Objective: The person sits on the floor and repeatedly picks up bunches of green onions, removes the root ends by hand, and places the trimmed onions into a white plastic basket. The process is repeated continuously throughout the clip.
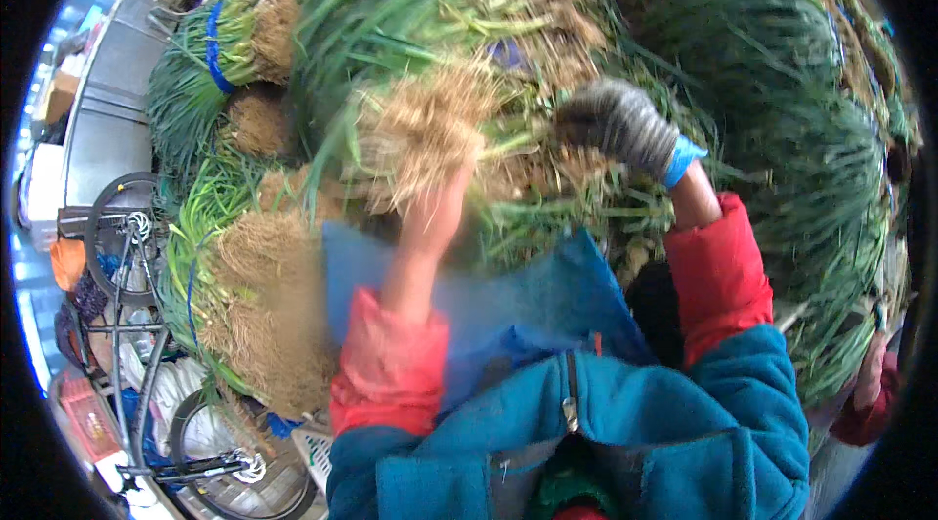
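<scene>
My bare left hand (443, 190) grips a loose bunch of green onions (432, 128) with straw-coloured roots, blurred by motion. Its fingers are partly hidden by the roots. My right hand (619, 124), in a grey knitted glove with a blue band at the wrist, is curled over the pile just right of that bunch. The right fingertips are hidden, so I cannot tell whether they hold a stem. Beyond both hands lies a large heap of green onions (410, 21), its roots towards the right. A blue sheet (542, 293) spreads between my forearms.
Bundles of green onions tied with blue bands stand at left, one above (212, 43) and one below (249, 285). A dark leafy heap (762, 95) fills the right side. At far left are a bicycle (135, 329) and a red crate (88, 410). Another person's hand (872, 370) shows at the right rim.
</scene>
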Action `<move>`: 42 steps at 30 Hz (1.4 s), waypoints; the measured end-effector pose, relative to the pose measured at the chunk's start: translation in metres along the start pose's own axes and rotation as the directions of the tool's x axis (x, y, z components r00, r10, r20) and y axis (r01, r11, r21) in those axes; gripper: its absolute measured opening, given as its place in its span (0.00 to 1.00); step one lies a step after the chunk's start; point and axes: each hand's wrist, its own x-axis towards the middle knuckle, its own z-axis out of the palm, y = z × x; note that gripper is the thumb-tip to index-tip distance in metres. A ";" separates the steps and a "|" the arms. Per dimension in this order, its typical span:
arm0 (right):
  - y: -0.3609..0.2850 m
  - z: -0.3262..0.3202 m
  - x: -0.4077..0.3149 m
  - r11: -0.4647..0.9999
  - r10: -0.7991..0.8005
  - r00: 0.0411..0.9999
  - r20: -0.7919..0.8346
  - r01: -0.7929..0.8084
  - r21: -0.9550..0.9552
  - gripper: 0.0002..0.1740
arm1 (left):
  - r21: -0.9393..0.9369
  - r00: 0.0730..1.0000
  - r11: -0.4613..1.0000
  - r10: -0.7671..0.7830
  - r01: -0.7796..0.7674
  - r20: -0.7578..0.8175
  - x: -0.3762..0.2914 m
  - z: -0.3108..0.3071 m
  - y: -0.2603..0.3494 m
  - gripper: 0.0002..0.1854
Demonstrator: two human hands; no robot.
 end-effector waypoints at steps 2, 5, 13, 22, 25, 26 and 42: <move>-0.020 -0.008 -0.018 0.856 0.161 0.987 0.007 -0.143 0.496 0.14 | 0.082 0.983 0.993 -0.098 0.086 0.154 0.003 0.008 -0.004 0.14; -0.025 -0.013 -0.037 0.844 0.312 0.950 -0.022 -0.267 0.465 0.15 | 0.142 0.970 0.985 0.062 -0.098 0.235 -0.001 0.019 -0.005 0.14; -0.019 0.009 -0.035 0.903 0.210 0.952 -0.221 -0.102 0.417 0.09 | 0.152 0.935 0.984 -0.136 0.090 0.328 -0.003 0.041 0.003 0.14; 0.096 -0.056 -0.115 0.362 0.434 0.627 -0.648 -0.779 -0.512 0.09 | -0.475 0.879 0.743 -0.353 0.471 0.320 0.005 0.051 -0.003 0.09; 0.100 -0.034 -0.118 0.640 0.559 0.588 -0.584 -0.754 -0.148 0.23 | -0.424 0.854 0.747 -0.389 0.511 0.345 0.005 0.051 -0.006 0.10; 0.094 -0.025 -0.109 0.862 0.387 0.723 -0.573 -0.503 -0.053 0.20 | -0.393 0.843 0.752 -0.415 0.529 0.342 0.005 0.051 -0.006 0.10; 0.001 0.011 -0.060 0.928 0.019 0.965 -0.262 0.080 0.363 0.11 | -0.365 0.849 0.789 -0.351 0.495 0.394 0.007 0.036 0.007 0.07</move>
